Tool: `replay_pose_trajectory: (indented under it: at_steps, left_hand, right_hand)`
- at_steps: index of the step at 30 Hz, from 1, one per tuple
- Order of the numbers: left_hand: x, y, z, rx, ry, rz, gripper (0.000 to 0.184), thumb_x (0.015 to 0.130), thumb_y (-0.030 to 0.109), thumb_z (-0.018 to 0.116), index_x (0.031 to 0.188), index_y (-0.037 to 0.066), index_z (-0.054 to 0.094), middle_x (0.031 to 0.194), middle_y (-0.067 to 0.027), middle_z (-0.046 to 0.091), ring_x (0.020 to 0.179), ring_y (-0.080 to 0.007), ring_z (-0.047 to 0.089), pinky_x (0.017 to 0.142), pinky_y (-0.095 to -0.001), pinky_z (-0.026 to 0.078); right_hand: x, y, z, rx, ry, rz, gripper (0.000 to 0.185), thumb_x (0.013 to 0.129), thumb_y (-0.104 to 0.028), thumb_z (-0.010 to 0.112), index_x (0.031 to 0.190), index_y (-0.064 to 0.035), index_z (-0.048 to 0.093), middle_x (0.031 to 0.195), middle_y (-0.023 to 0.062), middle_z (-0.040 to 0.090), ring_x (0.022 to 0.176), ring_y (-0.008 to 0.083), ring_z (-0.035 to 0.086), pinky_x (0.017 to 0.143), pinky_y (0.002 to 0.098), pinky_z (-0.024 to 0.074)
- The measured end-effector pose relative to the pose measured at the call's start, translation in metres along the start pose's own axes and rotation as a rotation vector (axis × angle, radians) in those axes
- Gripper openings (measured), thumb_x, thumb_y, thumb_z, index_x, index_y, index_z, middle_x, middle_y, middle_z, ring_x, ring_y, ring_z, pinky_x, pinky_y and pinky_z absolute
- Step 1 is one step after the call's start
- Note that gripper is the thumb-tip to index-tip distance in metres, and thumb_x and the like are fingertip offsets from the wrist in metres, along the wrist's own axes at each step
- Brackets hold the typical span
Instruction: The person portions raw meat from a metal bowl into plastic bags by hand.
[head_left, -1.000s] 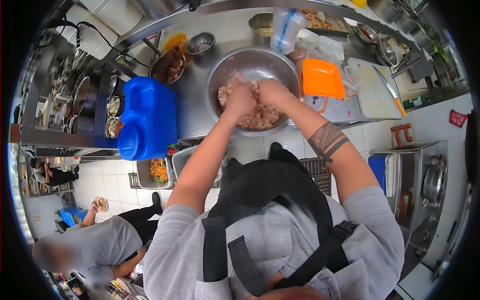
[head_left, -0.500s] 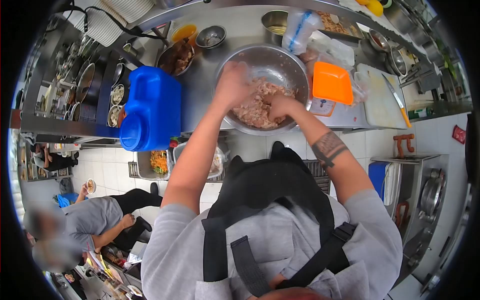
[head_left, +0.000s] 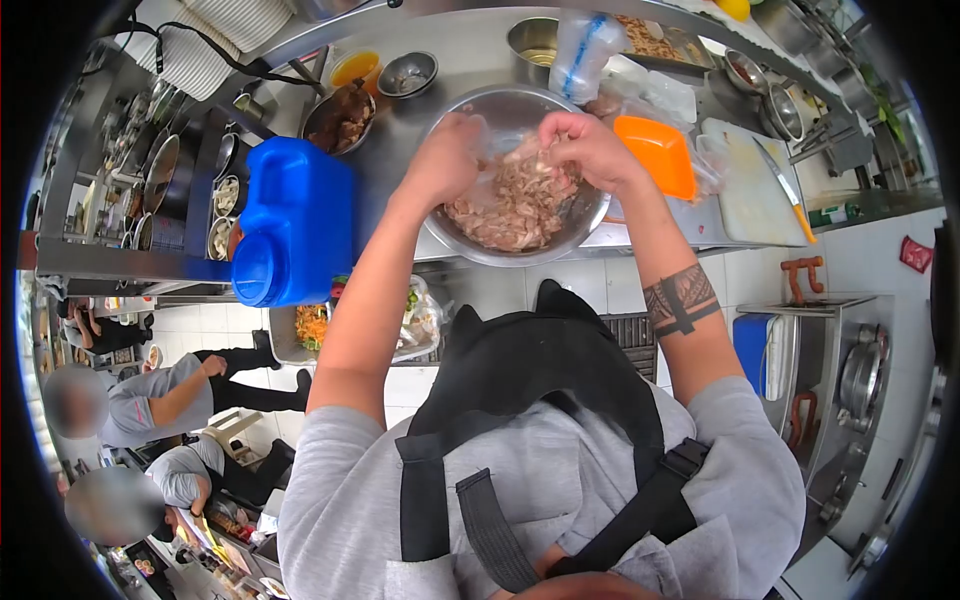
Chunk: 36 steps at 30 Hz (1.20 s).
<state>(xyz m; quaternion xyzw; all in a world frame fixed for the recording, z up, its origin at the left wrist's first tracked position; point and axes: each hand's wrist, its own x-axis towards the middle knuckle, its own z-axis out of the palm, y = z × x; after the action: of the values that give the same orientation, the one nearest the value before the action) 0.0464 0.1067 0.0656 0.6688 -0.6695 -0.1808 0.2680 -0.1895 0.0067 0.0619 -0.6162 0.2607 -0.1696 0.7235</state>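
Note:
A big steel mixing bowl [head_left: 585, 222] on the counter holds a heap of sliced raw meat [head_left: 512, 210]. My left hand [head_left: 450, 158] is over the left side of the bowl, bent toward the meat; its fingertips are blurred and partly hidden. At the bowl's upper right, my right hand [head_left: 592, 150] has its fingers curled round some of the meat, above the heap. An orange plastic tray [head_left: 655, 155] stands just right of the bowl, close to my right wrist.
A blue jerrycan [head_left: 300, 215] stands at the counter's left edge. On the right lie a white cutting board [head_left: 745, 195] and a knife [head_left: 785, 190]. Behind the bowl are a steel pot [head_left: 530, 45] and plastic bags [head_left: 585, 60]. Co-workers [head_left: 165, 400] stand at lower left.
My right hand has come up out of the meat toward the bowl's far side. My left hand has shifted slightly left. The meat lies looser. A co-worker at lower left has moved.

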Motion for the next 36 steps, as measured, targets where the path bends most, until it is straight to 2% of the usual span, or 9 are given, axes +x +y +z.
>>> replay_pose_trajectory:
  at_steps: [4, 9, 11, 14, 18, 23, 25, 29, 36]
  left_hand:
    - [0.005, -0.002, 0.016, 0.062, 0.014, 0.068, 0.059, 0.079, 0.011, 0.078, 0.135, 0.002, 0.061, 0.136, -0.0168, 0.056, 0.121, -0.0344, 0.06, 0.102, -0.0379, 0.048]
    - [0.01, 0.001, 0.025, -0.035, -0.081, 0.035, 0.057, 0.079, 0.01, 0.071, 0.135, 0.002, 0.06, 0.134, -0.0211, 0.057, 0.13, -0.0405, 0.052, 0.11, -0.0434, 0.043]
    - [0.003, 0.0, 0.027, 0.017, -0.113, -0.014, 0.058, 0.079, 0.009, 0.07, 0.136, 0.002, 0.06, 0.134, -0.0212, 0.057, 0.131, -0.041, 0.051, 0.11, -0.0431, 0.043]
    - [-0.001, -0.002, 0.038, -0.067, -0.057, 0.018, 0.059, 0.078, 0.007, 0.071, 0.135, -0.002, 0.059, 0.137, -0.022, 0.055, 0.133, -0.0409, 0.05, 0.11, -0.0419, 0.043]
    - [0.0, 0.003, 0.037, -0.05, 0.034, 0.045, 0.063, 0.075, 0.008, 0.077, 0.134, -0.004, 0.058, 0.136, -0.0214, 0.054, 0.126, -0.0386, 0.055, 0.106, -0.0395, 0.046]
    - [0.002, 0.012, 0.033, -0.087, -0.052, -0.017, 0.067, 0.075, 0.009, 0.075, 0.136, -0.008, 0.054, 0.141, -0.0258, 0.05, 0.132, -0.0428, 0.05, 0.112, -0.041, 0.042]
    - [0.003, 0.002, 0.041, -0.062, -0.04, -0.011, 0.066, 0.076, 0.008, 0.074, 0.136, -0.008, 0.054, 0.141, -0.0264, 0.05, 0.132, -0.0433, 0.049, 0.112, -0.0414, 0.041]
    - [-0.005, 0.003, 0.034, -0.039, -0.056, -0.031, 0.063, 0.075, 0.001, 0.067, 0.136, -0.008, 0.054, 0.142, -0.0282, 0.049, 0.133, -0.044, 0.048, 0.112, -0.0419, 0.041]
    - [-0.006, 0.005, 0.026, -0.144, -0.131, -0.102, 0.07, 0.072, 0.002, 0.074, 0.139, -0.008, 0.053, 0.147, -0.0247, 0.046, 0.133, -0.0396, 0.05, 0.111, -0.0378, 0.043]
  right_hand:
    - [0.012, 0.004, 0.029, 0.493, 0.098, 0.006, 0.017, 0.083, 0.004, 0.062, 0.097, -0.0066, 0.061, 0.09, 0.0013, 0.062, 0.066, 0.0148, 0.06, 0.063, 0.0315, 0.0531]
    - [0.054, 0.068, 0.049, 0.233, 0.055, 0.007, 0.022, 0.083, 0.0, 0.062, 0.104, -0.0032, 0.068, 0.092, 0.0079, 0.071, 0.076, 0.03, 0.069, 0.07, 0.0387, 0.0554]
    - [0.048, 0.045, 0.059, -1.021, 0.1, -0.1, 0.016, 0.078, -0.003, 0.062, 0.092, -0.0049, 0.071, 0.089, 0.0186, 0.071, 0.081, 0.035, 0.068, 0.072, 0.0442, 0.0539]
    - [0.011, 0.002, 0.069, -0.955, 0.303, -0.352, 0.011, 0.076, -0.007, 0.062, 0.081, -0.0043, 0.07, 0.08, 0.0229, 0.067, 0.079, 0.041, 0.066, 0.072, 0.0473, 0.0526]
    - [0.018, 0.035, 0.05, -0.747, 0.544, -0.261, 0.024, 0.074, -0.01, 0.067, 0.097, -0.0036, 0.069, 0.098, 0.0198, 0.071, 0.083, 0.0392, 0.068, 0.077, 0.0471, 0.0539]
    - [0.011, 0.086, 0.055, -0.097, 0.219, 0.172, 0.041, 0.069, -0.003, 0.074, 0.109, 0.0041, 0.066, 0.099, 0.0204, 0.068, 0.083, 0.031, 0.066, 0.07, 0.0392, 0.0515]
    - [0.014, 0.096, 0.057, -0.874, 0.451, -0.147, 0.034, 0.073, -0.003, 0.073, 0.106, 0.0031, 0.066, 0.09, 0.015, 0.068, 0.079, 0.0244, 0.066, 0.069, 0.0368, 0.0515]
    - [0.012, 0.056, 0.055, -1.001, 0.436, -0.066, 0.026, 0.078, -0.005, 0.072, 0.101, 0.0025, 0.065, 0.083, 0.0112, 0.067, 0.075, 0.0192, 0.065, 0.068, 0.0364, 0.0516]
    - [0.001, -0.024, 0.074, 0.026, 0.406, -0.215, 0.004, 0.093, -0.005, 0.064, 0.096, -0.0044, 0.065, 0.077, 0.0006, 0.064, 0.072, 0.0112, 0.063, 0.059, 0.0275, 0.0512]
